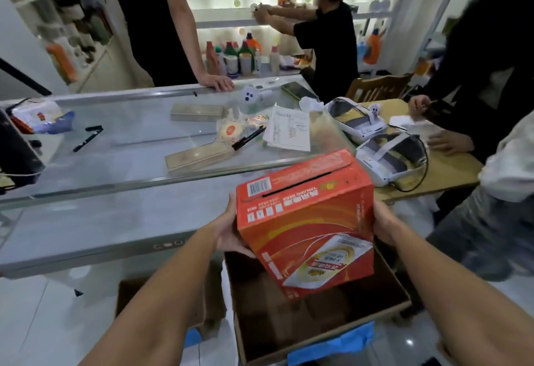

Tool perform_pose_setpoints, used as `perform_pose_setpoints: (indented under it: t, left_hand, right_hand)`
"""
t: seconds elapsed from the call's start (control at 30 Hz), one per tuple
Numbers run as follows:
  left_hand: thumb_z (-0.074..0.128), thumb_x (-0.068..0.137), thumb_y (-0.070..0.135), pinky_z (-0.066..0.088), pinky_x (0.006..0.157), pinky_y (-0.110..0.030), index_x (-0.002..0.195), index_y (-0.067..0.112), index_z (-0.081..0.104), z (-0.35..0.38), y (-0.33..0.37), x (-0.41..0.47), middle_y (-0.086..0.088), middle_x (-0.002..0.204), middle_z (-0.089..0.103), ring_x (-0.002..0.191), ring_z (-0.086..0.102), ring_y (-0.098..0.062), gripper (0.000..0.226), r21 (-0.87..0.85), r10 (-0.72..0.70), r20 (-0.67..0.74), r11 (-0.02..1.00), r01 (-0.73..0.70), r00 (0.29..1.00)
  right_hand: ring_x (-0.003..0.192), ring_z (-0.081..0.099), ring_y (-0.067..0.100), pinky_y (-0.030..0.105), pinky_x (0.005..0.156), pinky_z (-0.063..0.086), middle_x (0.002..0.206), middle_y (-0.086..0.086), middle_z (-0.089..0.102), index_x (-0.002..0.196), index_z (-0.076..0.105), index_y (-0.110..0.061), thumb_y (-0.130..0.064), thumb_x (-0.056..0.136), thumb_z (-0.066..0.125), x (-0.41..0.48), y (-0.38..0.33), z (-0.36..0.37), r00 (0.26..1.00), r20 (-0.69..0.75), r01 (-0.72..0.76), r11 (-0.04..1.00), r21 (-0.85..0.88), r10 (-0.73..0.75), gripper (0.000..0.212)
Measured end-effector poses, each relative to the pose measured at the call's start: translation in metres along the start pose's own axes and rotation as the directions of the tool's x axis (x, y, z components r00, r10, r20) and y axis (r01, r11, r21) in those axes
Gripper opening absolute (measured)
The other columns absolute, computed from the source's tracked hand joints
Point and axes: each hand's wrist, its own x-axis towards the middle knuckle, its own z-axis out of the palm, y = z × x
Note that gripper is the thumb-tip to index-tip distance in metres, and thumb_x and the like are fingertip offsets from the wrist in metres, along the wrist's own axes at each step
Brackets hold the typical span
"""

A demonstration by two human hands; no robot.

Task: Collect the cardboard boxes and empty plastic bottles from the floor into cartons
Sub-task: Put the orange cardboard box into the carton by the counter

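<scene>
**Red box held over the open carton**

Red cardboard box (pixel 306 221) hung in the air between both hands, directly above the open brown carton (pixel 384 312) that stood on the floor close to the person's feet. It was tilted, its near lower corner dipping toward the carton's mouth and its slotted top face turned away toward the glass bench (pixel 115 146). That tilt looked purposeful: a box this wide compared with the carton probably goes in corner first rather than flat.

The left hand (pixel 231 229) pressed flat against the box's left side, fingers curled round the near edge and thumb up beside the barcode. The right hand (pixel 383 224) clamped the opposite side, mostly hidden behind the box, so only its heel and wrist showed. Both were closed on the box in a squeeze from either side, with nothing supporting it from beneath. Both forearms reached forward and slightly inward, nearly straight at the elbow, holding the load well out from the body.

The carton seemed mostly empty, its interior dark, with blue tape (pixel 332 345) along its near edge. A second brown carton (pixel 130 293) lay just left of it on the white tiled floor. I could not make out any plastic bottles on the floor here.
</scene>
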Motion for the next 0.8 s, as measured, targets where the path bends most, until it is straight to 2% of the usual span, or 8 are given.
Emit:
perform_pose_setpoints:
  t: [0.1, 0.17, 0.27, 0.33, 0.37, 0.43, 0.6, 0.8]
  left_hand:
    - [0.039, 0.075, 0.081, 0.051, 0.082, -0.06, 0.12, 0.018, 0.055, 0.011, -0.008, 0.012, -0.021, 0.125, 0.06, 0.118, 0.055, -0.041, 0.079, -0.03, -0.017, 0.007, 0.999, 0.018, 1.0]
    - [0.053, 0.082, 0.063, 0.049, 0.091, -0.057, 0.125, 0.013, 0.054, 0.017, -0.014, 0.025, -0.017, 0.12, 0.064, 0.109, 0.062, -0.034, 0.066, 0.03, 0.022, -0.083, 0.999, -0.019, 0.996]
    - [0.055, 0.095, 0.034, 0.041, 0.104, -0.052, 0.14, 0.005, 0.04, 0.035, -0.023, 0.043, -0.017, 0.132, 0.055, 0.117, 0.056, -0.033, 0.056, 0.424, 0.01, -0.29, 0.898, 0.119, 0.957]
    - [0.047, 0.098, 0.039, 0.026, 0.113, -0.049, 0.152, 0.006, 0.009, 0.049, -0.031, 0.054, -0.02, 0.155, 0.024, 0.141, 0.028, -0.035, 0.073, 0.686, 0.018, -0.44, 0.652, 0.323, 0.898]
    - [0.042, 0.099, 0.044, 0.018, 0.116, -0.048, 0.152, 0.006, -0.004, 0.054, -0.035, 0.058, -0.019, 0.159, 0.006, 0.146, 0.012, -0.036, 0.08, 0.747, 0.048, -0.487, 0.54, 0.387, 0.872]
    - [0.033, 0.1, 0.049, 0.006, 0.119, -0.049, 0.152, 0.009, -0.012, 0.056, -0.043, 0.07, -0.017, 0.159, -0.012, 0.147, -0.007, -0.035, 0.08, 0.831, 0.113, -0.472, 0.389, 0.398, 0.874]
    - [0.022, 0.1, 0.053, -0.006, 0.118, -0.049, 0.152, 0.01, -0.012, 0.051, -0.061, 0.076, -0.012, 0.159, -0.018, 0.146, -0.017, -0.031, 0.076, 0.93, 0.33, -0.365, 0.084, 0.358, 0.87]
    - [0.017, 0.099, 0.056, -0.007, 0.118, -0.047, 0.151, 0.012, -0.015, 0.049, -0.08, 0.068, -0.011, 0.158, -0.021, 0.145, -0.02, -0.029, 0.075, 0.938, 0.433, -0.264, -0.091, 0.333, 0.862]
  right_hand:
    - [0.042, 0.064, 0.01, 0.014, 0.038, 0.047, 0.05, 0.0, 0.067, 0.073, 0.061, -0.013, -0.036, 0.1, 0.036, 0.006, -0.005, -0.007, 0.999, -0.034, 0.009, 1.0, -0.029, -0.01, 0.044]
    - [0.045, 0.063, 0.01, 0.016, 0.043, 0.048, 0.05, -0.003, 0.067, 0.071, 0.068, -0.016, -0.042, 0.097, 0.041, 0.011, -0.003, -0.017, 0.999, -0.028, 0.016, 0.999, -0.028, -0.017, 0.045]
    - [0.079, 0.069, 0.016, 0.029, 0.069, 0.054, 0.081, -0.002, 0.075, 0.106, 0.067, -0.022, -0.054, 0.094, 0.041, 0.018, 0.008, -0.017, 0.999, 0.03, -0.029, 0.986, -0.164, 0.034, 0.044]
    - [0.119, 0.056, 0.018, 0.038, 0.098, 0.045, 0.131, -0.003, 0.058, 0.131, 0.05, -0.03, -0.067, 0.091, 0.031, 0.013, 0.014, 0.002, 0.994, 0.078, -0.053, 0.948, -0.315, 0.081, 0.057]
    - [0.139, 0.033, 0.019, 0.047, 0.113, 0.026, 0.152, -0.006, 0.032, 0.143, 0.034, -0.034, -0.072, 0.089, 0.025, 0.013, 0.018, 0.013, 0.994, 0.094, -0.002, 0.865, -0.502, 0.057, 0.067]
    - [0.148, -0.002, 0.019, 0.054, 0.117, -0.003, 0.161, -0.006, 0.0, 0.15, 0.012, -0.039, -0.061, 0.096, 0.015, 0.015, 0.031, 0.026, 0.998, 0.057, 0.026, 0.567, -0.823, 0.036, 0.059]
    - [0.146, -0.015, 0.02, 0.053, 0.114, -0.012, 0.16, -0.003, -0.012, 0.15, -0.005, -0.038, -0.053, 0.099, 0.014, 0.012, 0.065, 0.027, 0.999, 0.054, 0.054, 0.185, -0.981, -0.005, 0.057]
    - [0.146, -0.018, 0.021, 0.053, 0.114, -0.012, 0.159, -0.001, -0.017, 0.15, -0.01, -0.035, -0.052, 0.099, 0.013, -0.003, 0.088, 0.021, 0.997, 0.022, 0.029, 0.092, -0.995, -0.072, 0.059]
